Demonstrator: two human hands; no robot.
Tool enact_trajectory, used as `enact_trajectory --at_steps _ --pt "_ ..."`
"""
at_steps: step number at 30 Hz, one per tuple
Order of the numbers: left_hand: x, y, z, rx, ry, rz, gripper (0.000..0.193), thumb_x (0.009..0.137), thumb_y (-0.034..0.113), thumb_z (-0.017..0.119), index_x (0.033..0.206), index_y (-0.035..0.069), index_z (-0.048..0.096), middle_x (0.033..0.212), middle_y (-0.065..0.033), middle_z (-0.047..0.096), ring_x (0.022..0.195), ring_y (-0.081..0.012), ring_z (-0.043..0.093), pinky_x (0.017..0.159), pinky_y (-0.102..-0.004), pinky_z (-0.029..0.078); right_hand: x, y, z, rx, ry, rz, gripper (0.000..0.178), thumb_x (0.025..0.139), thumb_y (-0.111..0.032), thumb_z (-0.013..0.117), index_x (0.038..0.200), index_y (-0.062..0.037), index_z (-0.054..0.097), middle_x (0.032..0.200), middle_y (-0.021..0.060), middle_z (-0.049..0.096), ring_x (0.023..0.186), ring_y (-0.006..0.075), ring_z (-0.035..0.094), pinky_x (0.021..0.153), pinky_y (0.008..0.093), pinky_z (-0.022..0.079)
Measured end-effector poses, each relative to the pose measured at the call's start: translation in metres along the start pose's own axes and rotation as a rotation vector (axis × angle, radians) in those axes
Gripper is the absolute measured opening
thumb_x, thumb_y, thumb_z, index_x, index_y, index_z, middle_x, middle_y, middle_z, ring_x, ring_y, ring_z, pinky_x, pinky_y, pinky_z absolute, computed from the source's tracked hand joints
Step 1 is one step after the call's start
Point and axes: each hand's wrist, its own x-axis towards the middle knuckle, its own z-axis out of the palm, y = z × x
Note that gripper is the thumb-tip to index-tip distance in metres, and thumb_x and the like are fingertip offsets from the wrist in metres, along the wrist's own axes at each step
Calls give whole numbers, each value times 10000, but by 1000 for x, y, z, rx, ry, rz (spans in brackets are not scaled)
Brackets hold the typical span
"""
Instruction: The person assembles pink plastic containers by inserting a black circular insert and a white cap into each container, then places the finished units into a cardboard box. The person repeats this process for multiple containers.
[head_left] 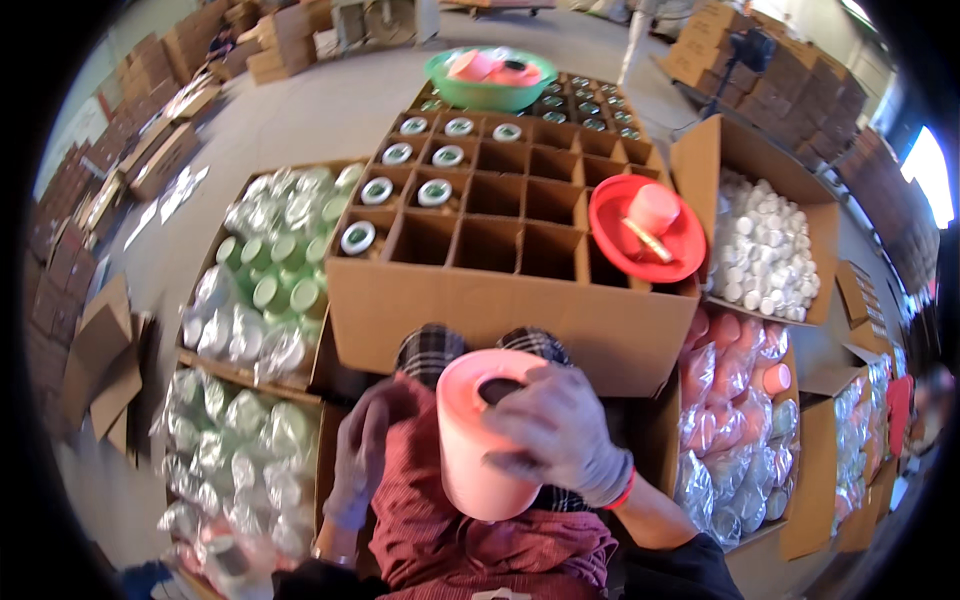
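A pink cylindrical container [485, 440] with a round dark opening in its top stands above my lap. My right hand [565, 430], in a grey glove, grips it from the right, with the fingers over its upper rim and side. My left hand [360, 460], gloved too, is apart from the container on its left, beside the dark red cloth [420, 470] over my lap. Its fingers point upward and look loosely bent, with nothing visible in them.
Ahead stands a divided carton [510, 300] with several white-lidded bottles [358, 237] at its left. A red bowl [650, 258] and a green basin [490, 92] sit on top. Boxes of bagged green cups [265, 293], pink cups [777, 378] and white caps [765, 250] flank me.
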Motion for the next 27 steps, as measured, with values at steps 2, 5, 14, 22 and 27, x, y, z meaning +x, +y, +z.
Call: enact_trajectory --at_steps 2,5,14,22,27 --pt "22 -2 22 -80 -59 161 463 1042 333 374 1241 -18 601 1247 -125 610 1092 -208 609 985 -337 467 -16 -19 37 103 -2 -47 350 760 -350 752 1040 -153 681 983 14 602 936 255 582 903 455 464" --pt "23 -3 45 15 -191 223 462 1015 320 419 1177 -66 615 1219 -168 624 1107 -255 611 993 -356 462 -29 -10 28 237 -37 37 290 786 -274 731 1022 -115 675 993 40 612 967 256 583 948 458 456" --pt "35 -5 35 315 -59 471 413 1020 306 448 1128 -58 610 1185 -170 637 1003 -278 645 929 -337 491 -21 20 -4 653 -65 179 424 765 -293 780 1089 -57 643 1172 99 602 1098 275 579 992 436 426" --pt "33 31 19 83 -561 374 658 758 233 766 1353 35 570 1421 -144 490 1356 -267 428 1140 -406 303 -41 32 6 819 -205 299 517 879 -347 666 1288 -40 589 1373 190 508 1295 328 482 1082 427 377" --pt "38 53 35 -293 -416 -19 589 862 157 746 1379 1 512 1352 -108 559 1234 -224 543 1075 -348 394 12 49 26 995 150 746 502 1004 -319 553 1345 43 482 1175 162 598 1118 193 559 961 302 440"
